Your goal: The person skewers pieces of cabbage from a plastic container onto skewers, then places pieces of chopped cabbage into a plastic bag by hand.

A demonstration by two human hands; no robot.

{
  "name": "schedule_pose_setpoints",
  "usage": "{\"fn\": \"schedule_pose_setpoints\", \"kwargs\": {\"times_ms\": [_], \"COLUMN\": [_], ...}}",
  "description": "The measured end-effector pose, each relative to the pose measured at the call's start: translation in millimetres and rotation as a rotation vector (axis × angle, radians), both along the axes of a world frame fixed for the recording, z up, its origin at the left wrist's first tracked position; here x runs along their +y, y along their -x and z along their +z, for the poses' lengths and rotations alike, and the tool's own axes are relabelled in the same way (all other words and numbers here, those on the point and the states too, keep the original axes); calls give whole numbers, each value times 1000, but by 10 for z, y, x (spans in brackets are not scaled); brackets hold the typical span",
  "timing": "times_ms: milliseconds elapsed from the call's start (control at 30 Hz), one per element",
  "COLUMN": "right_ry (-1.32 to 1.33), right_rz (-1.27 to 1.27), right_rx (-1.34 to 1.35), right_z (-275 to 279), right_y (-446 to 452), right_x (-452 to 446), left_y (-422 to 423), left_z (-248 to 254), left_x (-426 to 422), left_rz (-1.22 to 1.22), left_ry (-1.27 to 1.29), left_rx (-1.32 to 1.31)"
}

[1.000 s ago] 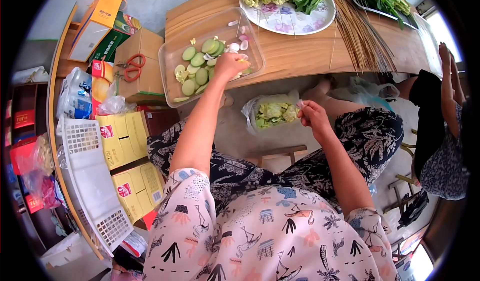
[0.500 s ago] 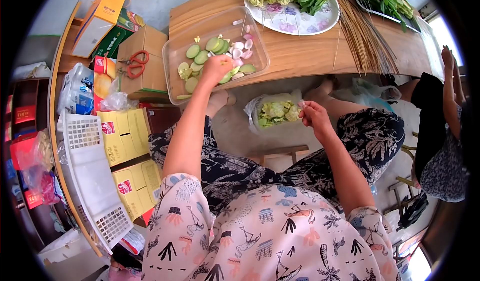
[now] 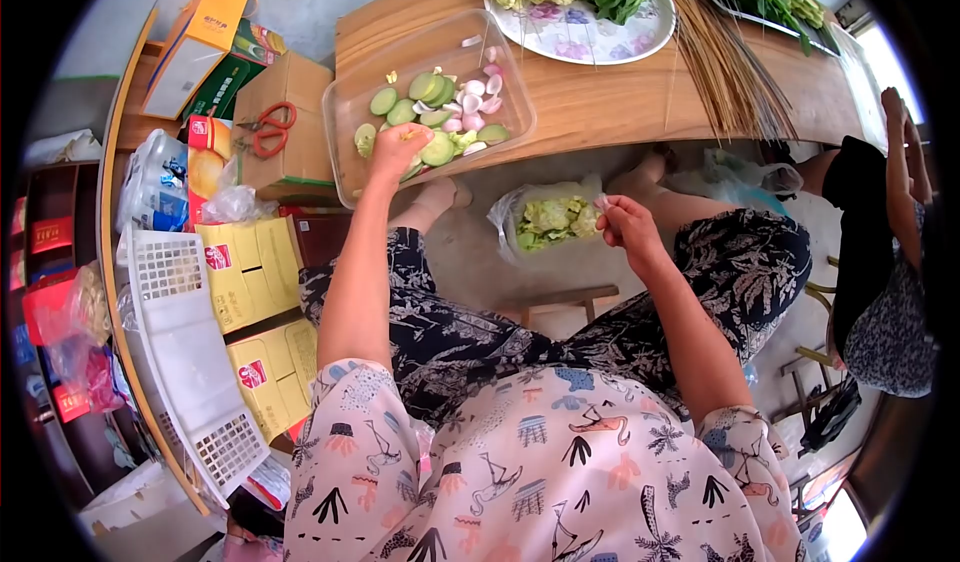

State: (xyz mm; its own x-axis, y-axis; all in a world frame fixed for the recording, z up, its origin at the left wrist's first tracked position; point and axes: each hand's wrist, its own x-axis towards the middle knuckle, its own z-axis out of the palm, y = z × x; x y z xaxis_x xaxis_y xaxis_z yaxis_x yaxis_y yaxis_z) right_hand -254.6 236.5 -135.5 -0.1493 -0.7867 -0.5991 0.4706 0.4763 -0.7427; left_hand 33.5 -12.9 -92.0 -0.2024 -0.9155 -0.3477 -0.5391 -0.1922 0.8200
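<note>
My left hand (image 3: pixel 398 154) reaches over the near side of a clear plastic container (image 3: pixel 340 152), its fingers closed down among the vegetables. What they hold is hidden. Around it lie round green-rimmed slices (image 3: pixel 437 150) that look like cucumber or eggplant, pink-white onion pieces (image 3: pixel 473 104) and pale leafy bits. My right hand (image 3: pixel 630 230) is closed in a pinch beside an open plastic bag (image 3: pixel 507 230) of pale green leaves (image 3: pixel 553 220). Something small and pale shows at its fingertips, too small to name.
On the wooden table (image 3: pixel 600 97) are a floral plate (image 3: pixel 640 37) with greens, a bundle of thin sticks (image 3: pixel 725 72) and a tray of greens (image 3: pixel 765 7). Orange-handled scissors (image 3: pixel 270 130) lie on a cardboard box (image 3: pixel 275 87) at left. Another person's arms (image 3: pixel 900 152) show at right.
My left hand has moved left and nearer to me inside the container, uncovering slices in the middle. My right hand has stayed nearly still beside the bag.
</note>
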Motion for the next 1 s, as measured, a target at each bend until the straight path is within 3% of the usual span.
{"fn": "schedule_pose_setpoints", "kwargs": {"times_ms": [67,100,167,333,400,433,500,533,600,700,767,833,933,1000], "right_ry": [-30,-30,-27,-19,-11,-1,13,-9,-33,-18,-15,-14,-19,-8], "right_rz": [23,27,24,-10,-26,-29,-22,6,31,28,-19,-19,-27,-30], "right_rx": [24,26,26,28,24,16,2,21,41,52,10,4,18,41], "right_z": [-5,-17,-43,25,25,12,8,19,21,-2,-25,-33,-14,-2], "right_y": [-4,-1,11,49,53,46,18,15,13,27,30,34,31,45], "right_x": [-6,-2,12,21,30,32,15,0,-7,14,18,5,38,44], "left_y": [44,113,338,440,215,91,-183,-190,-139,-62,150,305,538,651], "left_z": [-91,-70,69,48,-93,-37,113,242,417,365,287,-108,-809,-1239], "left_x": [-9,35,146,51,-63,-84,-35,73,343,716,1056,1322,1652,1719], "left_rz": [-218,-214,-455,-476,-93,-93,22,27,118,10,91,-76,-27,228], "left_ry": [211,211,543,425,134,133,-364,-358,-456,-563,-789,-922,-1107,-1246], "left_rx": [-128,-126,-456,-632,-62,-65,773,769,1112,1166,1139,1069,977,846]}}
